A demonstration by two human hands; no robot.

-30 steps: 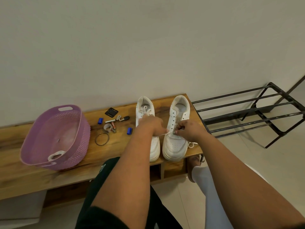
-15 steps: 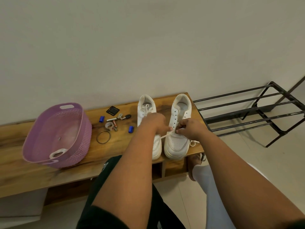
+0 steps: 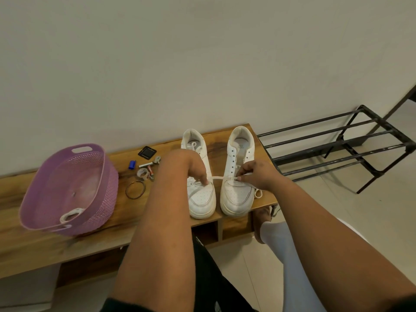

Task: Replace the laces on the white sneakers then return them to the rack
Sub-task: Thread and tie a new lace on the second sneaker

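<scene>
Two white sneakers stand side by side, toes toward me, on a wooden bench point(image 3: 45, 244). The left sneaker point(image 3: 201, 199) is partly behind my left hand. The right sneaker point(image 3: 236, 194) has open eyelets along its upper part. A white lace point(image 3: 218, 177) stretches taut across the gap between the shoes at the lowest eyelets. My left hand point(image 3: 189, 164) pinches one end of the lace over the left shoe. My right hand point(image 3: 256, 174) pinches the lace over the right sneaker's lower eyelets; a loop of lace hangs beside that shoe.
A purple plastic basket point(image 3: 105, 176) with a coiled white lace point(image 3: 71, 215) inside sits at the bench's left. Small items lie between basket and shoes: a bangle point(image 3: 135, 189), batteries, a blue cap, a black square. A black metal shoe rack point(image 3: 337, 149) stands on the floor at right.
My left hand has drawn leftward over the left sneaker, pulling the lace out longer and taut between both hands. My right hand stays on the right sneaker's lower eyelets.
</scene>
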